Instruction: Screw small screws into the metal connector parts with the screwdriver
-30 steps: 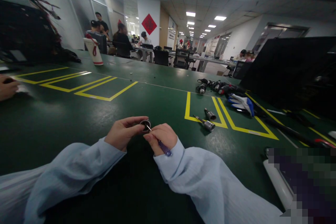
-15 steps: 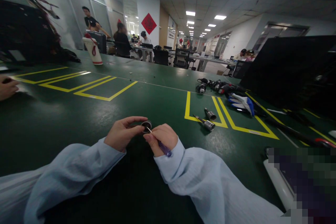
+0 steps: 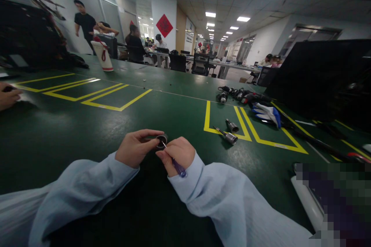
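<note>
Between the thumb and fingers of my left hand [image 3: 136, 147] is a round hollow metal part [image 3: 162, 140], its dark opening turned toward me. My right hand [image 3: 178, 154] grips a screwdriver [image 3: 179, 168] with a clear purple handle. The thin shaft points up and left, and its tip is at or inside the part's opening; the exact contact is too small to see. To the right, two metal cylinders with narrow stems lie on the green table: a nearer one [image 3: 231, 138] across the yellow tape and a farther one [image 3: 232, 126] inside the taped outline.
Dark cable-like parts [image 3: 228, 93] and a blue-and-white glove [image 3: 266, 114] lie at the back right. A white cup [image 3: 102, 55] stands at the far left. Another person's hand [image 3: 8, 96] rests at the left edge. A black panel [image 3: 321, 81] rises on the right.
My right hand has shifted slightly left, and the screwdriver's handle has swung a little left and down. The left hand barely moves. In the background, a standing person has moved left.
</note>
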### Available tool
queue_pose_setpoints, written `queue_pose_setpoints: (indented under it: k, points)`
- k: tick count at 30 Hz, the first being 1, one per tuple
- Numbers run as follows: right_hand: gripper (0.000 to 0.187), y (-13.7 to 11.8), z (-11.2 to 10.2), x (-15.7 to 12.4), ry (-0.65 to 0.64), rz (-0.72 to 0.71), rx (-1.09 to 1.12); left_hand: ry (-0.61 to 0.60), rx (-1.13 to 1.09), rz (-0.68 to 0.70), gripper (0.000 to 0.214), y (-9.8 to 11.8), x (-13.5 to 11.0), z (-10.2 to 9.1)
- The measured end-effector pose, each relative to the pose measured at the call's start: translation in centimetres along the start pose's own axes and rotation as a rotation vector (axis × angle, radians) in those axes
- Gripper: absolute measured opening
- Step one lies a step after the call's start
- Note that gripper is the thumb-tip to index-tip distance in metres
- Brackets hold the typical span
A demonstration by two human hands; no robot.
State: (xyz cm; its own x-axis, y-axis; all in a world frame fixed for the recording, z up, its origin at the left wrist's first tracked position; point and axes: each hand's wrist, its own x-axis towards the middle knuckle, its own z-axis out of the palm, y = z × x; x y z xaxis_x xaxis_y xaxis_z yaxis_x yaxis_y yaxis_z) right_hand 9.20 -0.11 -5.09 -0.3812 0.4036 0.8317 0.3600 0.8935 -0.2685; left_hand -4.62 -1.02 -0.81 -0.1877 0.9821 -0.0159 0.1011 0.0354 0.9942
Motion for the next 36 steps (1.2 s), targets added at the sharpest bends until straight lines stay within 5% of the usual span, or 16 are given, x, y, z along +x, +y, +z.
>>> queue_pose_setpoints:
  k: [6, 13, 21, 36]
  points:
    - [0.020, -0.21, -0.27, -0.04, 0.000, -0.002, -0.025, -0.002, 0.009, 0.068, 0.022, 0.04, -0.04, 0.05]
    - [0.010, -0.60, 0.25, -0.12, 0.158, 0.386, 0.121, -0.036, -0.044, 0.043, 0.023, -0.32, -0.09, 0.11]
    - [0.019, 0.04, 0.11, -0.09, 0.183, 0.185, 0.173, -0.020, -0.060, 0.039, 0.021, -0.24, 0.01, 0.15]
    - [0.019, 0.19, 0.32, -0.17, 0.183, 0.175, 0.120, -0.014, -0.036, 0.030, 0.025, -0.56, 0.13, 0.06]
